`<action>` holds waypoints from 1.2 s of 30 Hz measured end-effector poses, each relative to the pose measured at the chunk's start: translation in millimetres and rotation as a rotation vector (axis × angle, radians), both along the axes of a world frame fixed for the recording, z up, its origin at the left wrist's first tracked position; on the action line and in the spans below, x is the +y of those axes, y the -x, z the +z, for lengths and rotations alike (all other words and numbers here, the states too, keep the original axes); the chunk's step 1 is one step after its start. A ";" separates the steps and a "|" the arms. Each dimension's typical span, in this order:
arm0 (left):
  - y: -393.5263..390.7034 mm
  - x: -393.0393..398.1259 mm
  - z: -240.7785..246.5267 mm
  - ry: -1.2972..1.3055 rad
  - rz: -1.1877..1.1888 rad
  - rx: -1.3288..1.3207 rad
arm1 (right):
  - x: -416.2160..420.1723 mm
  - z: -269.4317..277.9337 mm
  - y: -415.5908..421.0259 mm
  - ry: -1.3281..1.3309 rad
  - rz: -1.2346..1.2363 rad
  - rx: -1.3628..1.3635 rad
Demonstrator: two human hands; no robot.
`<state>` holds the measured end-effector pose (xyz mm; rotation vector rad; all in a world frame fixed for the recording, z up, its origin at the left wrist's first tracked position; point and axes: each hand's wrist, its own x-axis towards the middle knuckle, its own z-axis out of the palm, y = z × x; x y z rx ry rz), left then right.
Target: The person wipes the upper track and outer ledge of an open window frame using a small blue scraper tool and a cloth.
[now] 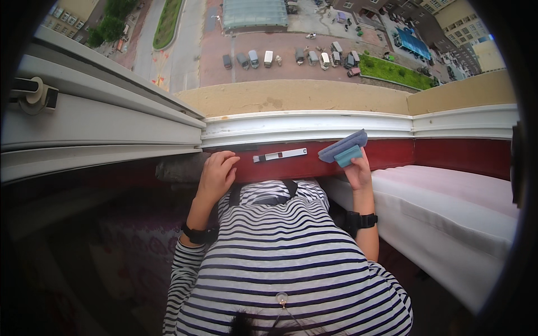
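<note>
In my right hand (358, 174) is a window-track cleaning tool with a teal handle (348, 156) and a blue-grey pad (342, 145). My thumb presses on the handle, and the pad tilts up to the right, close to the white window track (307, 126). On the dark red sill (294, 168) lies a small white brush (280, 155) with its bristles to the left. My left hand (216, 174) rests at the sill's left part, fingers bent and a little apart, with nothing seen in it. Beside it is a grey rolled cloth (178, 168), partly hidden by the hand.
A white sliding sash (105, 113) with a latch (35, 95) stands at the left. Past the track is a beige outer ledge (294, 95), with a deep drop to parked cars (268, 59) below. White fabric (441, 201) covers something at the right.
</note>
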<state>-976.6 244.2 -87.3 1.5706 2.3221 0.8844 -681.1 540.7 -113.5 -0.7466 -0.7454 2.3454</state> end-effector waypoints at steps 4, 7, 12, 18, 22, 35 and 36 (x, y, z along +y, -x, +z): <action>-8.8 32.8 -4.0 -0.010 -0.150 -0.028 | -9.6 -9.4 -4.4 -0.086 0.017 0.005; -8.2 36.6 -7.1 -0.047 -0.228 -0.038 | -16.3 -10.2 -1.6 -0.113 0.015 0.028; -17.5 31.2 8.4 -0.126 -0.197 -0.234 | -30.1 17.3 19.6 -0.224 0.082 -0.052; -30.9 90.0 34.1 -0.258 -0.102 -0.318 | -48.4 43.6 113.7 -0.437 0.407 -0.248; 9.3 124.3 24.7 -0.363 0.172 -0.165 | -25.5 56.5 166.7 -0.612 0.434 -0.244; 49.6 195.6 2.7 -0.335 0.492 -0.296 | 13.7 28.7 275.5 -1.021 0.102 -0.549; 50.3 199.4 1.6 -0.355 0.500 -0.339 | 14.7 25.2 278.2 -1.010 0.123 -0.574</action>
